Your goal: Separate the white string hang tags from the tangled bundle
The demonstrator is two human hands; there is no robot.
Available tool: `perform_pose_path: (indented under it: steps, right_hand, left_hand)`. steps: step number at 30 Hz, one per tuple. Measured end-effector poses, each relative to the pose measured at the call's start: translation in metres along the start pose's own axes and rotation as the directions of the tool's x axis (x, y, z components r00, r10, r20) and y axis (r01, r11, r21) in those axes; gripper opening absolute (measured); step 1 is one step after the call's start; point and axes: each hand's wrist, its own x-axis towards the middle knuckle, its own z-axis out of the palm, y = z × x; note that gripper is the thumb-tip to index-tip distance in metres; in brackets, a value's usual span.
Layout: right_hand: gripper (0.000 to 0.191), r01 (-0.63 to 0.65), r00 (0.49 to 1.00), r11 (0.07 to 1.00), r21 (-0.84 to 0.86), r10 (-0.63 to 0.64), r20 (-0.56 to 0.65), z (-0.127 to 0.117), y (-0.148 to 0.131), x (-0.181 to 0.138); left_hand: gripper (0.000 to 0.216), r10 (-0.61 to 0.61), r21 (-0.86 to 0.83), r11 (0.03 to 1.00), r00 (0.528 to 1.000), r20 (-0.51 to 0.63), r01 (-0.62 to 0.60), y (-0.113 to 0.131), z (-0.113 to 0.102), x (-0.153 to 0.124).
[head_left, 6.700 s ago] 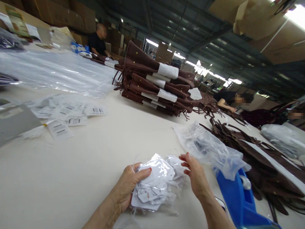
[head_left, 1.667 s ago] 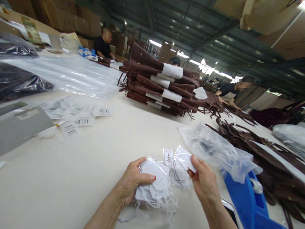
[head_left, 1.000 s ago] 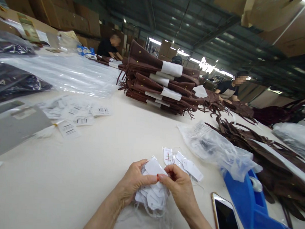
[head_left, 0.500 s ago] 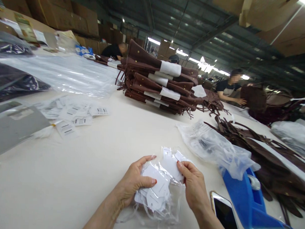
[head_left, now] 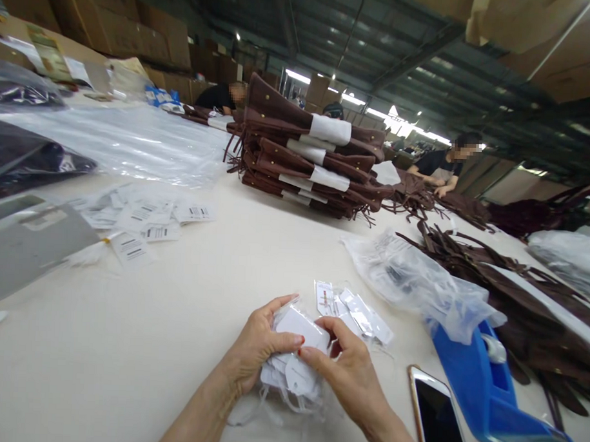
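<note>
My left hand (head_left: 264, 342) is closed around the left side of a bundle of white hang tags (head_left: 297, 366), which sits in clear plastic with loose strings hanging below. From the right, my right hand (head_left: 345, 368) grips the same bundle, its thumb close to my left thumb. Just beyond my right hand lie several loose tags (head_left: 364, 314) on the white table (head_left: 214, 328), one with red marking. Part of the bundle is hidden by my fingers.
Farther back stands a stack of folded brown bags (head_left: 278, 149) with white paper bands. At right are a phone (head_left: 438, 413), a blue tape dispenser (head_left: 483, 389), a crumpled plastic bag (head_left: 419, 277) and more brown bags. Printed labels (head_left: 140, 215) and a grey board (head_left: 32, 250) lie left. Co-workers stand beyond.
My right hand has let go of the tags at the upper right, which now lie on the table, and has moved left onto the bundle. A co-worker's hands at the right have shifted.
</note>
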Motion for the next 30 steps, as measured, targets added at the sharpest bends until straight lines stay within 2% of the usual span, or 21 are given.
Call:
perform_pose_path:
  steps: [3,6,9,12,15,19,21,22,24,25,26,28,30]
  right_hand:
    - [0.021,-0.104,0.994,0.961,0.255,0.108,0.001,0.012,0.009,0.002]
    - [0.024,-0.163,0.981,0.875,0.456,0.192,-0.017,0.011,0.020,0.006]
    - [0.024,-0.158,0.976,0.838,0.523,0.212,-0.046,0.009,0.020,0.007]
    - [0.024,-0.112,0.972,0.847,0.519,0.202,-0.120,0.008,0.016,0.006]
    - [0.026,-0.078,0.936,0.843,0.532,0.246,-0.252,0.002,0.018,0.010]
    - [0.032,-0.066,0.882,0.756,0.651,0.349,-0.316,-0.025,0.035,0.026]
    - [0.037,-0.083,0.851,0.819,0.568,0.354,-0.387,-0.041,0.045,0.032]
    - [0.041,-0.087,0.828,0.891,0.446,0.313,-0.465,-0.048,0.048,0.034]
    - [0.047,-0.087,0.793,0.990,0.115,0.138,-0.594,-0.054,0.048,0.032]
    - [0.047,-0.079,0.806,0.997,-0.008,0.059,-0.589,-0.053,0.045,0.030]
    - [0.046,-0.066,0.844,0.996,-0.063,0.022,-0.535,-0.048,0.040,0.026]
    - [0.040,-0.066,0.945,0.998,0.002,0.063,-0.320,-0.033,0.028,0.017]
    - [0.033,-0.071,0.978,0.990,0.122,0.093,-0.187,-0.014,0.018,0.010]
  left_hand:
    - [0.065,0.001,0.048,0.999,0.999,-0.033,0.000,0.000,0.002,-0.001]
    - [0.069,-0.007,0.026,1.000,1.000,0.012,0.006,0.001,0.004,-0.003]
    - [0.068,-0.001,0.020,1.000,0.999,0.039,0.001,0.000,0.005,-0.002]
    - [0.066,-0.015,0.034,0.999,0.999,0.041,0.013,-0.002,0.004,0.000]
    - [0.067,-0.036,0.045,0.998,0.999,0.026,0.034,-0.004,0.003,0.000]
    - [0.072,-0.037,0.020,0.999,0.999,-0.005,0.037,-0.001,0.003,-0.002]
    - [0.074,-0.016,-0.015,1.000,1.000,-0.022,0.016,0.002,0.005,-0.003]
    - [0.074,-0.008,-0.029,1.000,0.999,-0.032,0.007,0.003,0.005,-0.003]
    - [0.074,-0.006,-0.039,0.999,0.999,-0.048,0.004,0.005,0.007,-0.003]
    - [0.073,-0.009,-0.039,0.999,0.999,-0.047,0.007,0.005,0.007,-0.003]
    - [0.073,-0.014,-0.037,0.999,0.999,-0.043,0.012,0.005,0.007,-0.003]
    - [0.073,-0.019,-0.035,0.999,0.999,-0.030,0.018,0.004,0.007,-0.003]
    - [0.072,-0.016,-0.039,0.999,1.000,-0.022,0.015,0.003,0.007,-0.002]
